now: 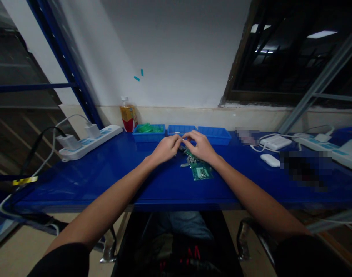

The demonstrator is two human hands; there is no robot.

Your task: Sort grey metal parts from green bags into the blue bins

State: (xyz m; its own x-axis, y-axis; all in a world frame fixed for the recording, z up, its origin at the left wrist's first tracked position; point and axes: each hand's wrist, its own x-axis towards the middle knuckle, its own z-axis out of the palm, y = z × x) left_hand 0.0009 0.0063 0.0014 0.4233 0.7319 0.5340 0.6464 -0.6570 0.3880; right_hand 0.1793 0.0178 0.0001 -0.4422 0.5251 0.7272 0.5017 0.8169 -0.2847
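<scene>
My left hand [167, 148] and my right hand [201, 145] meet fingertip to fingertip above the blue table. Both are pinched around a small, pale piece between them, too small to name. Below my right hand lies a pile of small metal parts [190, 157], partly hidden by the fingers. A green-tinted clear plastic bag [201, 172] with a white label rests at the near side of the pile. One loose metal piece [184, 165] lies at the pile's left edge.
Behind my hands stand blue bins: the left bin [149, 136] holds green bags, beside a middle bin [181, 127] and a right bin [214, 140]. A drink bottle [129, 117] stands back left. Power strips [92, 142] lie at both sides. A white case [270, 160] sits right.
</scene>
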